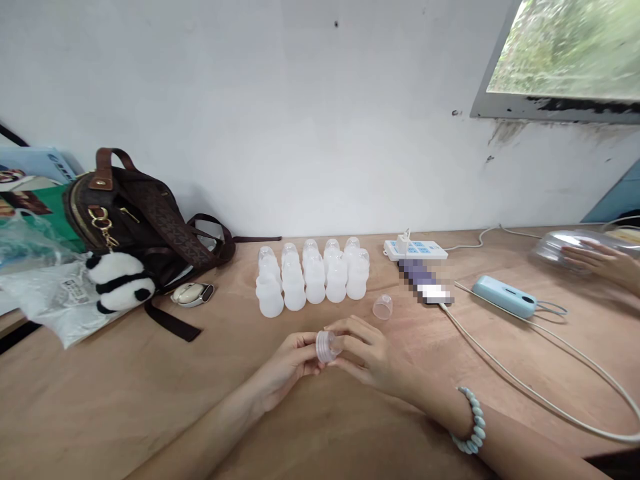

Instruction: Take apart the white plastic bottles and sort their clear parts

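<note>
A clear ribbed bottle collar [325,347] is held between my two hands above the table. My left hand [293,363] pinches its left side with thumb and fingers. My right hand [363,353] closes around the right side, its fingers covering part of the collar's narrower end. Just beyond my right hand, a clear dome cap [383,307] lies on the table. Several frosted white bottles [315,283] stand close together in rows behind my hands, many topped with clear domes. The front-left bottle [271,297] seems to have no dome, though those behind overlap it.
A dark backpack [150,220] with a panda plush [121,282] and a mouse [193,293] sit left. A power strip [417,251], phone [423,280], blue power bank [505,297] and looping white cable [500,373] lie right. Another person's hand [595,257] touches clear plastic packaging [555,250].
</note>
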Demonstrator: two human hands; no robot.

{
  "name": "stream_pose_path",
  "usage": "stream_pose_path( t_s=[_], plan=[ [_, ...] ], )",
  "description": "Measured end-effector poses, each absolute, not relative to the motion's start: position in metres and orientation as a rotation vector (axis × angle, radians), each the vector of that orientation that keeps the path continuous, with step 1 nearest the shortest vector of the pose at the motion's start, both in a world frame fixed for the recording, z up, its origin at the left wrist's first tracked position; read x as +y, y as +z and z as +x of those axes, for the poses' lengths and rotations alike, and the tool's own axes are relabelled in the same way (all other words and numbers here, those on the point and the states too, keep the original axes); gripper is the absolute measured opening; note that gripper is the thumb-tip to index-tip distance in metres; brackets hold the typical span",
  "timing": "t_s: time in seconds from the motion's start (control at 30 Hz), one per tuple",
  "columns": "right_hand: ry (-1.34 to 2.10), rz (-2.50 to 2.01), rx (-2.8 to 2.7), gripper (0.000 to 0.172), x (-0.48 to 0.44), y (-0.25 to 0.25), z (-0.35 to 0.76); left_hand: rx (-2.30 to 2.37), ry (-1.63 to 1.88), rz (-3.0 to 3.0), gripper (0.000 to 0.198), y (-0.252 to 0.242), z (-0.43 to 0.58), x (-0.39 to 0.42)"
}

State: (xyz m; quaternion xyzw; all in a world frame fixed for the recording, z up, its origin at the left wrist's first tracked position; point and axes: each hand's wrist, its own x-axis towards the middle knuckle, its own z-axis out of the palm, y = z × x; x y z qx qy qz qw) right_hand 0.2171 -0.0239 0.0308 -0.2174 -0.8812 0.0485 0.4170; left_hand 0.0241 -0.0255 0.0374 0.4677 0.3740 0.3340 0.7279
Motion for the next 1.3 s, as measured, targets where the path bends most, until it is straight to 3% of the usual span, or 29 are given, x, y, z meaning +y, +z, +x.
stream_pose_path(
  t_s=[0.2, 0.47, 0.67, 0.8, 0.97, 1.17, 1.3],
  plan=[
    [0.201, -0.675, -2.21, 0.038, -0.025, 0.029, 0.218, 0.743, 0.735, 0.98, 0.027, 0.039, 0.026, -0.029],
    [0.127, -0.653, -2.159, 0.027, -0.026, 0.031, 0.217, 0.748, 0.753, 0.959, 0.021, 0.036, 0.029, -0.028],
    [0.019, -0.836, -1.907, 0.031, -0.015, 0.04, 0.231, 0.939, 0.726, 1.155, 0.02, 0.022, 0.021, -0.009],
    [0.07, -1.098, -2.159, 0.034, -0.003, 0.047, 0.246, 1.014, 0.701, 1.348, 0.017, 0.026, 0.012, -0.002],
    [0.023, -1.295, -2.57, 0.01, -0.003, 0.05, 0.248, 1.169, 0.595, 1.867, 0.015, 0.038, 0.003, -0.005],
    [0.018, -1.285, -2.729, 0.013, -0.009, 0.051, 0.245, 1.26, 0.524, 2.267, 0.012, 0.031, -0.002, 0.001],
    [0.025, -1.309, -2.691, 0.016, -0.006, 0.05, 0.249, 1.161, 0.577, 2.233, 0.031, 0.033, -0.003, -0.001]
  ],
)
